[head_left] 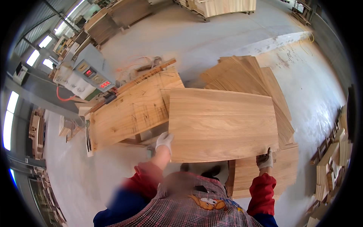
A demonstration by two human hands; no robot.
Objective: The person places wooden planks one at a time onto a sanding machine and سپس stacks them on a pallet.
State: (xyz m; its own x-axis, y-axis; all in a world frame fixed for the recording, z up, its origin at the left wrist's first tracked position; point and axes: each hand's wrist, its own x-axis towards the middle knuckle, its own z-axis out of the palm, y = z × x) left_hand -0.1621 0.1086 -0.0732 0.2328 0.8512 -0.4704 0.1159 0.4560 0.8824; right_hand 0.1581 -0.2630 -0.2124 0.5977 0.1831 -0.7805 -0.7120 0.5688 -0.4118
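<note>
A wide, light-brown wooden panel point(223, 125) is held up in front of me, its grain running from side to side. My left hand point(165, 142), in a white glove, grips its left edge near the lower corner. At the lower right corner, my right hand point(265, 160) is closed on the panel too; its glove is white with dark fingertips. Beyond and below the panel's left side lies a wooden workbench top point(130, 115) with dark marks across it. A fanned stack of similar panels point(238, 75) shows behind the held one on the right.
A grey control box point(92, 72) with red displays stands past the workbench. More boards point(283, 166) lie at my lower right, beside my right arm. Wood pieces point(332, 162) are piled along the right wall. Large wood stacks point(223, 6) stand far off on the grey floor.
</note>
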